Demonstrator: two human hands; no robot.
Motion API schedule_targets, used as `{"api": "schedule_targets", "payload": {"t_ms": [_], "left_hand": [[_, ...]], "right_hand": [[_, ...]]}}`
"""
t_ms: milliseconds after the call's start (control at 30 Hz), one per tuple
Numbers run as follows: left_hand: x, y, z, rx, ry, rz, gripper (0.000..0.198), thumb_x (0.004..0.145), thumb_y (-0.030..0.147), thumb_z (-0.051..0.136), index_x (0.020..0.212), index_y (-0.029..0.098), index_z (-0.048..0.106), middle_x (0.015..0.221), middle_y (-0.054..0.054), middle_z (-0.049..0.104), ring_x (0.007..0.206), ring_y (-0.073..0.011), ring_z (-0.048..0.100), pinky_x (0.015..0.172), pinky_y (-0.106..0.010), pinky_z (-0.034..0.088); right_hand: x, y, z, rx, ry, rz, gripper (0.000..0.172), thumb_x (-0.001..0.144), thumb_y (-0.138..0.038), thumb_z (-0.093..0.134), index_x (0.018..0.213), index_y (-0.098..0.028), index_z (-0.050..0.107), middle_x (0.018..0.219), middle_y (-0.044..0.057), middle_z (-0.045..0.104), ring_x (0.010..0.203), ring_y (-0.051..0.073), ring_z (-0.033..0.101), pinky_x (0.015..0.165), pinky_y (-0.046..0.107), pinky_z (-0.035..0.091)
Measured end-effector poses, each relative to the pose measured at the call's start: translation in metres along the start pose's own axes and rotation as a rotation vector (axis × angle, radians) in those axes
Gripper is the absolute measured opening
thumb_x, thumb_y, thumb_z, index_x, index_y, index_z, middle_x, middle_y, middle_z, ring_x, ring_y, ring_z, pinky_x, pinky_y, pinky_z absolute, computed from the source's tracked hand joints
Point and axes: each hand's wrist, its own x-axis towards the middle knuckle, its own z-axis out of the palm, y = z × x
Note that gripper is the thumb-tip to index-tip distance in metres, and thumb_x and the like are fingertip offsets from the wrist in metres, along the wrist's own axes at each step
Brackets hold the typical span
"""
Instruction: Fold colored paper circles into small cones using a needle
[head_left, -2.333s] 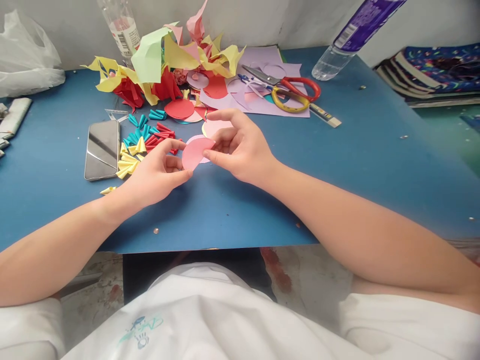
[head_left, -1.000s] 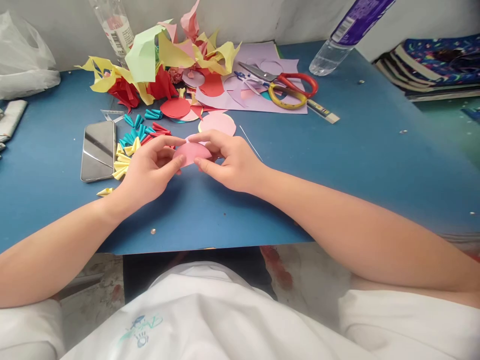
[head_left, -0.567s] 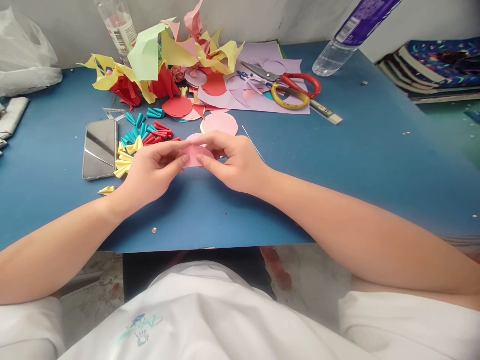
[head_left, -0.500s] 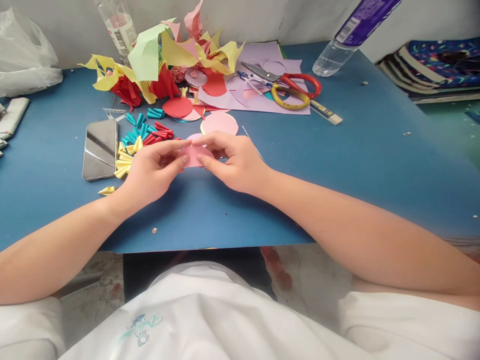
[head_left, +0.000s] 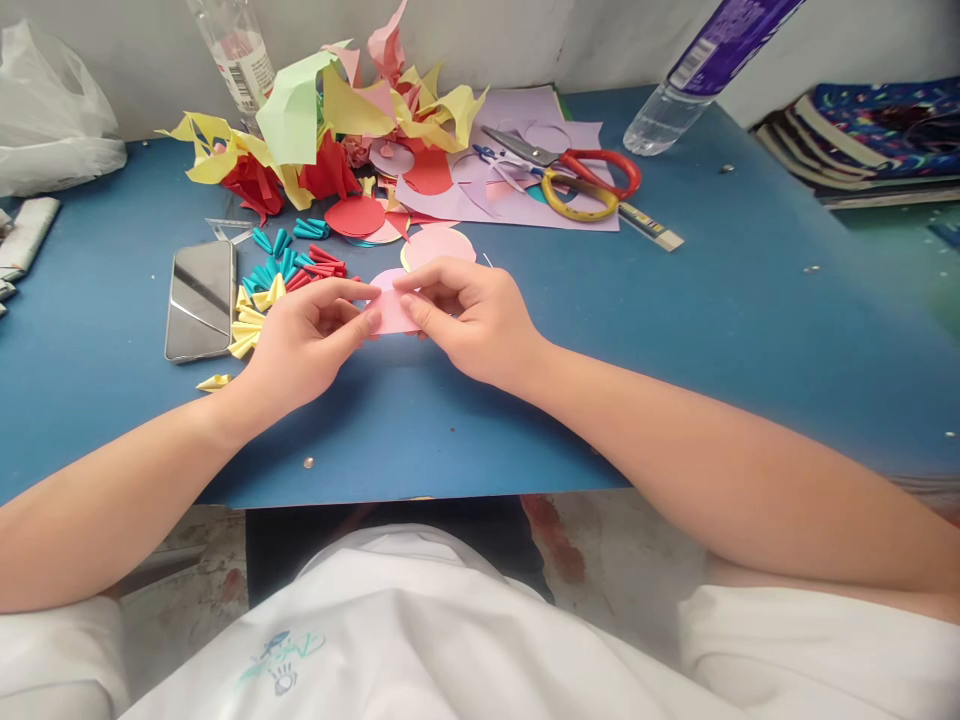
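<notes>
My left hand and my right hand meet over the blue table, both pinching a folded pink paper piece between thumbs and forefingers. The paper lies low, close to the tabletop, and my fingers cover most of its edges. Just behind it lies a flat pink paper circle. To the left sit small folded paper cones in teal, red and yellow.
A phone lies face up at the left. A heap of coloured paper scraps fills the back, with scissors on lilac sheets. Two plastic bottles stand at the back. Books are stacked at the right.
The pink piece was held up as a half circle, then came down toward the table. My fingers have closed in over it and it looks folded smaller now.
</notes>
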Motion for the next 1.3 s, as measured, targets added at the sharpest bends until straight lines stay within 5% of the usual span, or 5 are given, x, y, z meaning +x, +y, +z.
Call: {"api": "schedule_targets", "payload": {"t_ms": [467, 667, 833, 1133, 1300], "left_hand": [[-0.003, 0.007, -0.002, 0.109, -0.049, 0.035, 0.039, 0.104, 0.051, 0.084, 0.13, 0.024, 0.093, 0.091, -0.003, 0.088, 0.092, -0.0287, 0.087, 0.088, -0.041, 0.069], [-0.005, 0.01, -0.003, 0.101, -0.062, 0.062, 0.033, 0.106, 0.045, 0.085, 0.128, 0.021, 0.092, 0.083, -0.001, 0.082, 0.084, -0.0258, 0.08, 0.083, -0.04, 0.065], [-0.007, 0.009, -0.001, 0.109, -0.059, 0.079, 0.031, 0.106, 0.041, 0.083, 0.128, 0.021, 0.093, 0.086, -0.002, 0.083, 0.082, -0.0244, 0.077, 0.08, -0.039, 0.061], [-0.01, 0.014, 0.0, 0.145, -0.119, 0.116, 0.026, 0.111, 0.041, 0.08, 0.115, 0.019, 0.094, 0.101, -0.007, 0.092, 0.088, -0.0244, 0.079, 0.082, -0.039, 0.064], [-0.011, 0.017, 0.001, 0.121, -0.138, 0.1, 0.029, 0.11, 0.044, 0.08, 0.117, 0.019, 0.093, 0.105, -0.008, 0.094, 0.094, -0.0268, 0.083, 0.088, -0.04, 0.068]], "right_hand": [[0.0, -0.004, 0.0, -0.061, -0.016, -0.009, 0.036, 0.112, -0.061, 0.089, 0.108, -0.025, 0.085, 0.08, -0.002, 0.072, 0.071, 0.018, 0.06, 0.069, 0.035, 0.052], [0.0, -0.008, 0.0, -0.12, -0.021, 0.029, 0.041, 0.111, -0.067, 0.087, 0.107, -0.027, 0.084, 0.086, 0.0, 0.075, 0.076, 0.02, 0.062, 0.073, 0.036, 0.056], [0.0, -0.009, 0.0, -0.152, -0.047, 0.02, 0.036, 0.112, -0.062, 0.088, 0.106, -0.027, 0.081, 0.084, 0.0, 0.075, 0.076, 0.02, 0.063, 0.073, 0.037, 0.056], [0.001, -0.012, -0.001, -0.2, -0.186, 0.035, 0.011, 0.106, -0.026, 0.085, 0.097, -0.026, 0.079, 0.08, -0.001, 0.071, 0.073, 0.019, 0.061, 0.071, 0.039, 0.055], [0.001, -0.015, 0.0, -0.191, -0.192, 0.093, 0.016, 0.104, -0.034, 0.092, 0.094, -0.028, 0.081, 0.08, 0.002, 0.075, 0.075, 0.024, 0.065, 0.069, 0.043, 0.058]]}}
